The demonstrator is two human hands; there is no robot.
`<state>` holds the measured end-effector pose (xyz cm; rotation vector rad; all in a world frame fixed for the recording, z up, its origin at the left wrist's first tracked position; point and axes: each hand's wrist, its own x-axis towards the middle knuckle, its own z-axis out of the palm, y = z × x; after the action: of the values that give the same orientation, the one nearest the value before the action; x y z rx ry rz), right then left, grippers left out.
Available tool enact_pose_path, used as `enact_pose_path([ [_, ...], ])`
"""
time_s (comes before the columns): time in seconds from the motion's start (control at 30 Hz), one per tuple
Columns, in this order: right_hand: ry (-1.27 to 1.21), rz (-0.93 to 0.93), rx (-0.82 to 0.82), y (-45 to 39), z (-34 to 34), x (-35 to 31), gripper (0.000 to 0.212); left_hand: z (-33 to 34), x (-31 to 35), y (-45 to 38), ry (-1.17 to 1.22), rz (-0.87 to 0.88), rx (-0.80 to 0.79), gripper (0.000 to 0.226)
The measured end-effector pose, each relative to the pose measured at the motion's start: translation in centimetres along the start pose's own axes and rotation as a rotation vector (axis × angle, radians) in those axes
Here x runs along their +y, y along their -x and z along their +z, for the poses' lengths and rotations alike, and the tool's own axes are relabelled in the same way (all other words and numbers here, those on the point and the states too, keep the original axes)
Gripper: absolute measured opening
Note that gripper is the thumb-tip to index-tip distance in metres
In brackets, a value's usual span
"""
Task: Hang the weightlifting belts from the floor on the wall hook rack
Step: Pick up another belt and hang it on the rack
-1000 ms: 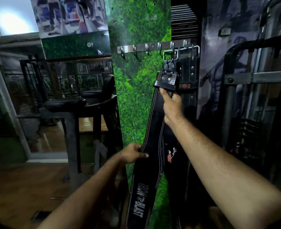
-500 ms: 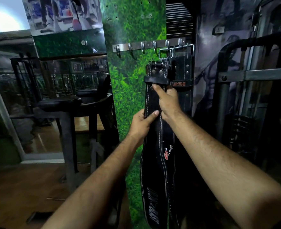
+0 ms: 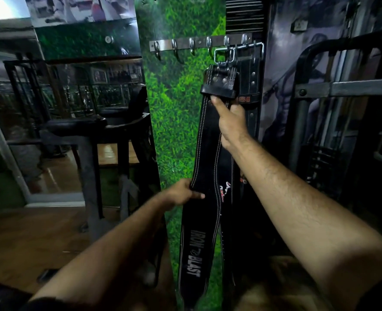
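Where belt (image 3: 204, 158) hangs, second belt (image 3: 251, 86) half-hidden.

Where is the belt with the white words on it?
The black leather belt hangs by its buckle from the steel hook rack, near its right end, beside another black belt.

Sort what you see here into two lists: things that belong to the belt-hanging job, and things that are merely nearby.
Part of the job:
- Iron Blast belt
- second belt, hanging on the rack
- hook rack
- left hand, gripping the belt's edge
- right hand, holding it near the buckle

Merely nearby:
- padded bench
- metal frame
- wooden floor
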<state>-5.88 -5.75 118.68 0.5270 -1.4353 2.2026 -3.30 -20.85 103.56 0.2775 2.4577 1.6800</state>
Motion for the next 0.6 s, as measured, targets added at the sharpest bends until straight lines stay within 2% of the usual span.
enact_pose_path([
  [0.1,0.007,-0.019,0.040,-0.5,0.4,-0.2,0.013,-0.7,4.6,0.0,0.134,0.176,0.013,0.025],
  [0.23,0.028,-0.026,0.066,-0.7,0.7,-0.3,0.006,-0.1,7.8,-0.2,0.269,0.377,0.198,0.019],
  [0.3,0.063,-0.056,0.058,-0.8,1.0,-0.7,0.007,0.0,7.9,-0.7,0.251,0.427,0.297,0.032],
  [0.4,0.250,-0.108,-0.011,0.1,0.4,0.6,0.015,0.5,8.4,-0.7,0.241,0.497,0.425,0.050],
  [0.5,0.380,-0.113,-0.054,2.3,-0.8,3.6,0.033,0.6,9.7,-0.7,0.236,0.537,0.488,0.044],
  [0.6,0.525,-0.156,-0.010,3.7,-1.6,5.6,0.037,0.4,10.4,-1.0,0.267,0.555,0.542,0.035],
])
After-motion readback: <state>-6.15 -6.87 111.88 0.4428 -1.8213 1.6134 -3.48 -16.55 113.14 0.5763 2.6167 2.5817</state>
